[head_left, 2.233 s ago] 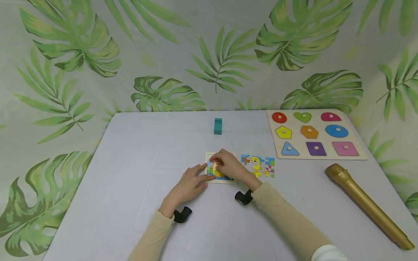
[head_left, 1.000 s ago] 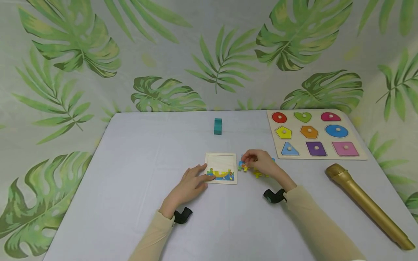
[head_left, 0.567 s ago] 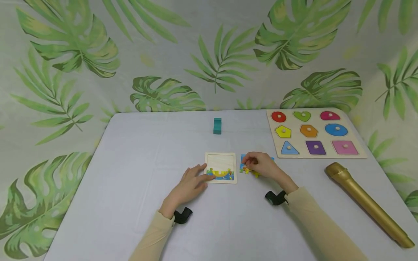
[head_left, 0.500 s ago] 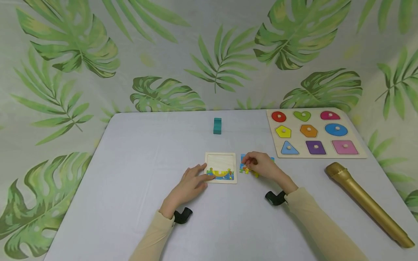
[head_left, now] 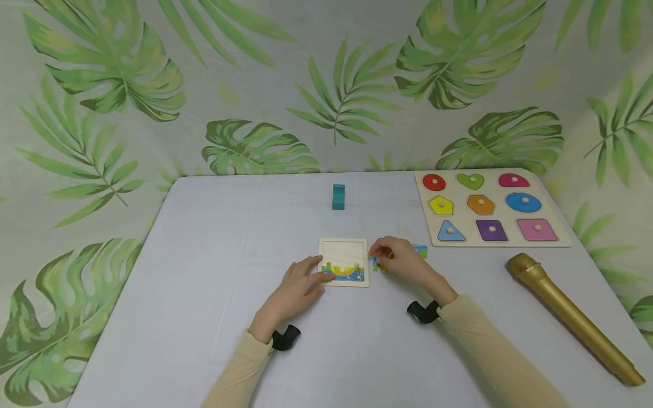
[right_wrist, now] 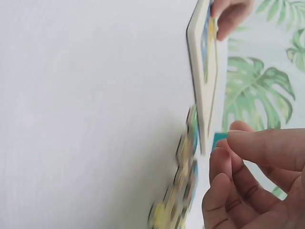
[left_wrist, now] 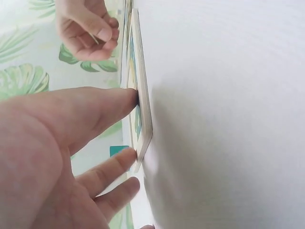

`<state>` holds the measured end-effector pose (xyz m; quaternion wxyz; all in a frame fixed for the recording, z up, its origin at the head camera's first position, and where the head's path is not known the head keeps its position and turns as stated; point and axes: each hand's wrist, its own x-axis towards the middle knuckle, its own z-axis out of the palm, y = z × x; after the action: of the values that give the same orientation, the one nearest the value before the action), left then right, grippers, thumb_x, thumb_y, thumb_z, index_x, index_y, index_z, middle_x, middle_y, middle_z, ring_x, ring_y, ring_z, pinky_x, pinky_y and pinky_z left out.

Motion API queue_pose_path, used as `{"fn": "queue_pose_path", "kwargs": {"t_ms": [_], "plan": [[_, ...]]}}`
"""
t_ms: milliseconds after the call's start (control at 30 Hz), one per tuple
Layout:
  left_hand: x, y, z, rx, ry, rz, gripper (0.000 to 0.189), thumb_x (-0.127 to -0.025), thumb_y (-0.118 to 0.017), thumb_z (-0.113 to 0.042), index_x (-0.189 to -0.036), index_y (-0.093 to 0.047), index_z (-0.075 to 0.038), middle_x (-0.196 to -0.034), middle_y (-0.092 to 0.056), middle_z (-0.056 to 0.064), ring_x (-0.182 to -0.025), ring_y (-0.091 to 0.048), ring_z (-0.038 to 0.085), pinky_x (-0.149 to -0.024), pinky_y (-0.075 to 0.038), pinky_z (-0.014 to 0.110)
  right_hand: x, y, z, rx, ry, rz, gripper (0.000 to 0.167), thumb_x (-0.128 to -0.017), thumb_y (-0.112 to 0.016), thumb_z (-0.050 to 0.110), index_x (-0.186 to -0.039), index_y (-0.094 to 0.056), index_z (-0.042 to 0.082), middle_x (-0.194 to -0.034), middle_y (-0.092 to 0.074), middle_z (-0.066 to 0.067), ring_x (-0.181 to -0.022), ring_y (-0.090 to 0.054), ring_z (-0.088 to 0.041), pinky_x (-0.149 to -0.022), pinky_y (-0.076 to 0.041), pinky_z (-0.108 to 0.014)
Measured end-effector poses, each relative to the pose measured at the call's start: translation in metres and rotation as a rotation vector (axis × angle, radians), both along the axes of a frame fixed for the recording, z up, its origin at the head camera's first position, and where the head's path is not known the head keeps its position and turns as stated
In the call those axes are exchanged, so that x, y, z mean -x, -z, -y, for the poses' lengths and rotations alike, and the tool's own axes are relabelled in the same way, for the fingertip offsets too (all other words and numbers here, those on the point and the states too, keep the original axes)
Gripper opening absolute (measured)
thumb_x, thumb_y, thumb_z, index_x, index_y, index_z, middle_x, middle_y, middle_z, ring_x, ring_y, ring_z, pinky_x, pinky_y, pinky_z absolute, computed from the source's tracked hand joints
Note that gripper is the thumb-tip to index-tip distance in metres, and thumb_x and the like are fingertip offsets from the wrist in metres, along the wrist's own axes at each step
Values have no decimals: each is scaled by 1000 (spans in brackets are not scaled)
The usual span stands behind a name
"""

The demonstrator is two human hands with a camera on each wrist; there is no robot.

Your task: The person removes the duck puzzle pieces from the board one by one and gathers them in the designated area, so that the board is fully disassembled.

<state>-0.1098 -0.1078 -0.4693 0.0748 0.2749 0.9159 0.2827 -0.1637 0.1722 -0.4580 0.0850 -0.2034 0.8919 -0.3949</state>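
White tabletop: left hand spread on puzzle frame; right hand shifted closer, grip unclear.

In the head view, my left hand and right hand are bare. I wear long, plain beige cloth sleeves, the left sleeve at seven o'clock, the right sleeve at four. Beside each cuff sits a black, elbow-shaped wrist device: the left device at three o'clock, the right device at nine.
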Motion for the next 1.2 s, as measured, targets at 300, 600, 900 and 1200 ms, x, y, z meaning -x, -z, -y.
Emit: {"fn": "queue_pose_path", "kwargs": {"t_ms": [300,600,900,1200], "plan": [[-1,0,-9,27,121,-34,35,-97,-56,-17,-131,-59,-12,-145,-42,6,-138,-26,33,-107,-21,57,-3,0,26,11,-145,-11,20,-83,-63,-8,-101,-65,1,-95,-63,-6,-82,-54,-18,-73,-48,-30],[-3,-1,-12,50,153,-48,35,-98,-56,-17,-132,-59,-13,-144,-42,6,-136,-31,33,-104,-27,57,-9,-2,33,-26,-165,-26,19,-83,-65,-6,-100,-66,1,-95,-62,-6,-85,-54,-20,-77,-48,-32],[-2,0,-12,17,157,-46,34,-97,-57,-14,-130,-60,-11,-143,-44,7,-134,-32,34,-105,-30,54,-12,-1,33,15,-132,-20,20,-83,-66,-7,-100,-67,3,-95,-61,-4,-86,-55,-20,-76,-49,-31],[-2,1,-12,2,147,-45,33,-96,-58,-13,-129,-61,-11,-142,-45,6,-134,-33,31,-105,-31,52,-10,3,31,61,-117,-14,21,-82,-63,-11,-98,-68,2,-91,-60,-2,-79,-53,-15,-71,-49,-26]]}}
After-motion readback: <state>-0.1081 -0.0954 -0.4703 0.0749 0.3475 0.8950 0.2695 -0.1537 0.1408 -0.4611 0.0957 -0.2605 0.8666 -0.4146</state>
